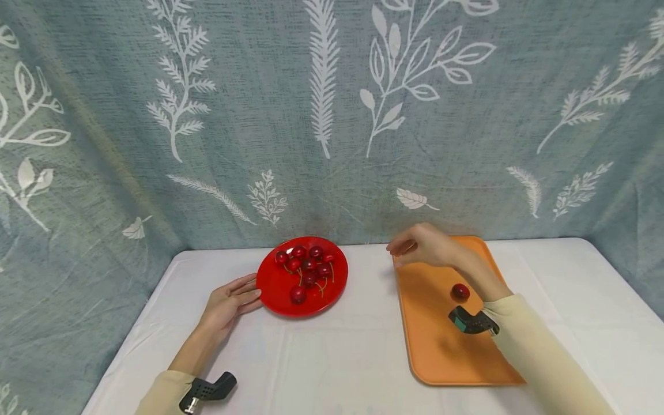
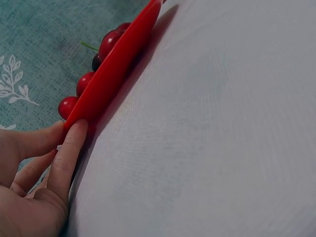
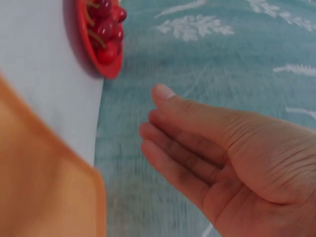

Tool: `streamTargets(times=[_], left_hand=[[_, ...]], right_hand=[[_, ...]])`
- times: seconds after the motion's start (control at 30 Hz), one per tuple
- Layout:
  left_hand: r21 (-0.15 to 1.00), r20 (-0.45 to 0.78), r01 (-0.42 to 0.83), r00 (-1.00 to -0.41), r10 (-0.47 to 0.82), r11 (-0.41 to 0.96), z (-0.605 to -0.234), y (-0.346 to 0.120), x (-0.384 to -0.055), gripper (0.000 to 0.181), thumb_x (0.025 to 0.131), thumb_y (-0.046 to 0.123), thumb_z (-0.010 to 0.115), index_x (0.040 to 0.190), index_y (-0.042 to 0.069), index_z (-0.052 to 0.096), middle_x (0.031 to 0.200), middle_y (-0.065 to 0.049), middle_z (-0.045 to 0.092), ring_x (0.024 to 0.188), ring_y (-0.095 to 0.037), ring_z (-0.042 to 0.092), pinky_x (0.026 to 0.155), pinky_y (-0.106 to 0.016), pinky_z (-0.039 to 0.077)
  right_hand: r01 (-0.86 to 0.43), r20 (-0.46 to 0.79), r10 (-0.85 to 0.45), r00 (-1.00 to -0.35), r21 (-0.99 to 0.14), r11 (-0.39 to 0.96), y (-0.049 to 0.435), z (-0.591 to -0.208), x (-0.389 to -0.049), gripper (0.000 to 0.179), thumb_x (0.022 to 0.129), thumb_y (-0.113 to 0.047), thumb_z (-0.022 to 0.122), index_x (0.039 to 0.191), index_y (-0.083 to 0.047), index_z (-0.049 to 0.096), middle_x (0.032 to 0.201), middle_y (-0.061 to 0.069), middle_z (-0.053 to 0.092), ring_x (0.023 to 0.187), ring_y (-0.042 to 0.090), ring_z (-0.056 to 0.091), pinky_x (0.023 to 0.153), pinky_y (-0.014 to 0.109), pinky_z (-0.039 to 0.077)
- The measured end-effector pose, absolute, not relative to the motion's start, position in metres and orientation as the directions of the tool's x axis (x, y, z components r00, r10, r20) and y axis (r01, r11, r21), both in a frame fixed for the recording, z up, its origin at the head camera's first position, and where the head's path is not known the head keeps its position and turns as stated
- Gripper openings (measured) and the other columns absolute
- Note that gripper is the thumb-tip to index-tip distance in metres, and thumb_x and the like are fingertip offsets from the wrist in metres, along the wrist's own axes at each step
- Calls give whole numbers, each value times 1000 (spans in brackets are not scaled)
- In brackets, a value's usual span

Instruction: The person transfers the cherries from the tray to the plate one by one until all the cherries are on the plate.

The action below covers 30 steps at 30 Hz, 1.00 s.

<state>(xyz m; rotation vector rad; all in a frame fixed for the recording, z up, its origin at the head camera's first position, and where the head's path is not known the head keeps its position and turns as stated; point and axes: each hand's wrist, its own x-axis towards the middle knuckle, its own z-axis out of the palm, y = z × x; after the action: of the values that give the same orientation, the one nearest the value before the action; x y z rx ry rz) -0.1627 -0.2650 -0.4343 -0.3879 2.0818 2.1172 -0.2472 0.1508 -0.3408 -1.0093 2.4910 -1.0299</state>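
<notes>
A red plate (image 1: 280,297) holds several dark red cherries (image 1: 309,264), some with green stems. My left hand (image 1: 230,300) pinches the plate's left rim; in the left wrist view the thumb and fingers (image 2: 71,153) meet at its edge. My right hand (image 1: 422,245) hovers over the far left corner of an orange tray (image 1: 430,351), its fingers loosely bent with nothing between them. One cherry (image 1: 460,292) lies on the tray below the right wrist. Seen from the right wrist, the hand (image 3: 217,158) is apart from both plate and tray.
A white cloth (image 1: 337,357) covers the table, with a stretch of it between plate and tray. Behind it hangs a blue-green curtain (image 1: 249,115) with white leaf patterns, close to the far edges of plate and tray. Each wrist wears a black camera (image 1: 474,321).
</notes>
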Motion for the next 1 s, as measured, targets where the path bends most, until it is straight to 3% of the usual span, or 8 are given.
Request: streamTargets(times=[0.43, 0.7, 1.0], left_hand=[[964, -266, -265, -962, -66, -26, -435, -267, -162, 56, 95, -3, 58, 146, -8, 36, 140, -23, 51, 95, -9, 68, 85, -30, 57], [961, -275, -274, -958, -77, -27, -435, -265, -163, 56, 95, -1, 59, 146, -7, 37, 141, -24, 50, 95, -10, 69, 85, -30, 57], [960, -280, -277, -957, -81, -39, -434, -266, -162, 57, 95, 0, 60, 147, -7, 36, 140, -23, 51, 95, -11, 69, 84, -30, 57]], right_hand=[[-525, 30, -633, -773, -590, 613, 212, -364, -238, 21, 86, -4, 73, 104, 7, 72, 100, 17, 73, 90, 28, 70, 77, 33, 60], [-507, 20, -599, -800, -557, 658, 255, -381, -227, 19, 83, 6, 71, 101, 8, 72, 95, 14, 73, 87, 28, 70, 74, 34, 60], [-513, 55, -573, -818, -522, 682, 270, -396, -215, 21, 74, 9, 77, 95, 7, 73, 88, 12, 73, 81, 27, 70, 69, 32, 60]])
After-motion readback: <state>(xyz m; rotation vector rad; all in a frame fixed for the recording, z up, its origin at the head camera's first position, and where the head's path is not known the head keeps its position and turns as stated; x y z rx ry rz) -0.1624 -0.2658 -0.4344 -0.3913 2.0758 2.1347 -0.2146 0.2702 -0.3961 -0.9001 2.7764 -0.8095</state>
